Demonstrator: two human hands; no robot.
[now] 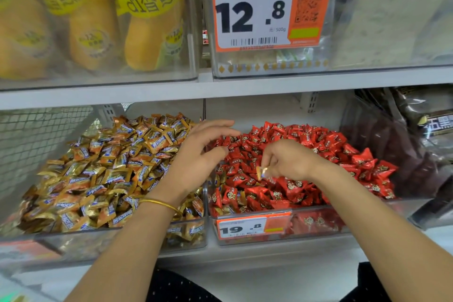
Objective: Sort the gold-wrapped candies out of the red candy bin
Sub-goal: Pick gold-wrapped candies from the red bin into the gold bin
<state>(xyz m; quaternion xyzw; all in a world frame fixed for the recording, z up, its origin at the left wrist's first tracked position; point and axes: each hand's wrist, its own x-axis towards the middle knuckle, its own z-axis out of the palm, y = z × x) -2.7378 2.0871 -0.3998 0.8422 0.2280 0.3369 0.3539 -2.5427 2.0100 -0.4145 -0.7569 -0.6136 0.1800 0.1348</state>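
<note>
A clear bin on the lower shelf is heaped with red-wrapped candies. To its left a second clear bin holds gold-wrapped candies. My right hand hovers over the red heap and pinches one gold-wrapped candy between thumb and fingers. My left hand, a gold bangle on its wrist, hangs over the divider between the two bins with fingers loosely spread, holding nothing. A few gold wrappers show among the red candies near the bin's front left.
An upper shelf overhangs the bins, carrying clear boxes of yellow bread packs and a big orange price tag. A smaller orange price tag fronts the red bin. Dark snack bags sit to the right.
</note>
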